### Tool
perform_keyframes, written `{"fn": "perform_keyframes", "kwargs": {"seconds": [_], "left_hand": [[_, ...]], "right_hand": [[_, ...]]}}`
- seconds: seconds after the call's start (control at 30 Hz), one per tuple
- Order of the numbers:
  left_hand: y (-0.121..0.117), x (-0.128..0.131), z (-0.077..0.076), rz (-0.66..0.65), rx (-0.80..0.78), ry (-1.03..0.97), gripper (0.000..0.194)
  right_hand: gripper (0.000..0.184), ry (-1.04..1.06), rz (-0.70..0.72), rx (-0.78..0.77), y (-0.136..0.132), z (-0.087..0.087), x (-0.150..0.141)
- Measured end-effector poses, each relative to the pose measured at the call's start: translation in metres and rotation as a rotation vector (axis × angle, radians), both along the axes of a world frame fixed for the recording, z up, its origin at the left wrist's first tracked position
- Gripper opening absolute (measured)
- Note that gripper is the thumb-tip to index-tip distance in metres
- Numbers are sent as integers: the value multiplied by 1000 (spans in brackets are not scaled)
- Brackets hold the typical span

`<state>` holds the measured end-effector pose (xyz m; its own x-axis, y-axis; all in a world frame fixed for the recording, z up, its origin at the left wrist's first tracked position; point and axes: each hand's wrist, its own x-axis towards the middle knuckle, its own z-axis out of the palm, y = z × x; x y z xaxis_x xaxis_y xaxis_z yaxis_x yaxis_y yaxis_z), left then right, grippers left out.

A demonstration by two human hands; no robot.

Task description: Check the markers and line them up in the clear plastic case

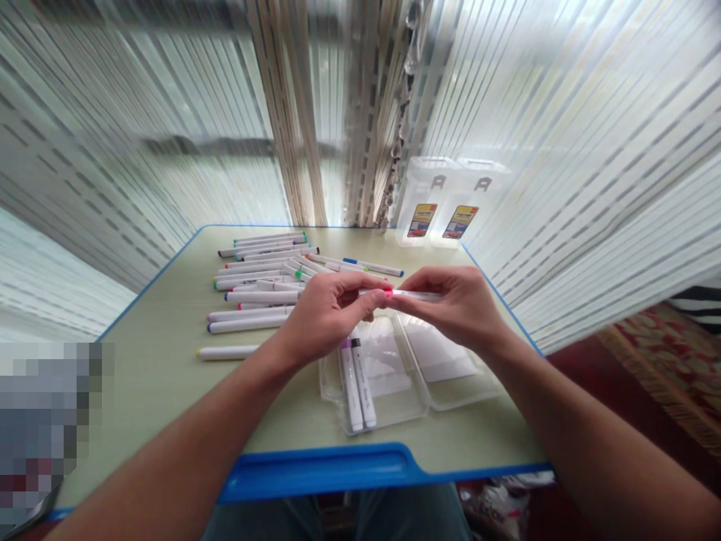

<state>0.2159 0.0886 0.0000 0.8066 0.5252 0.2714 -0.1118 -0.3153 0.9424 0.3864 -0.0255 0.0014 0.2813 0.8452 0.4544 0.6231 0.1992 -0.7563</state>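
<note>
Over the middle of the table, both my hands hold one white marker (415,294) with a pinkish-red band, lying sideways between them. My left hand (332,308) is closed on its left end, fingertips at the coloured band. My right hand (456,304) pinches the marker's other end. Below them lies an open clear plastic case (425,398). Two white markers rest upright in its left half, one with a purple band (350,383) and one with a black end (363,383). Several loose white markers (248,323) are spread to the left, some partly hidden by my left hand.
Two clear upright cases with yellow-and-blue labels (462,222) stand at the table's back right. The pale table (146,391) has a blue rim and a blue front tray (321,473). String curtains (185,150) hang behind. A blurred-out patch covers the lower left.
</note>
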Motion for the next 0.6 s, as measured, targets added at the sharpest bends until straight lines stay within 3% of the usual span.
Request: {"fn": "perform_keyframes", "kwargs": {"seconds": [0.2, 0.37, 0.6], "left_hand": [[3, -1, 1, -4, 26, -15, 22], [8, -4, 5, 28, 0, -54, 21], [14, -6, 3, 62, -72, -94, 23]], "right_hand": [[23, 169, 17, -82, -1, 5, 2], [21, 326, 3, -80, -1, 8, 5], [17, 526, 90, -49, 0, 4, 14]]}}
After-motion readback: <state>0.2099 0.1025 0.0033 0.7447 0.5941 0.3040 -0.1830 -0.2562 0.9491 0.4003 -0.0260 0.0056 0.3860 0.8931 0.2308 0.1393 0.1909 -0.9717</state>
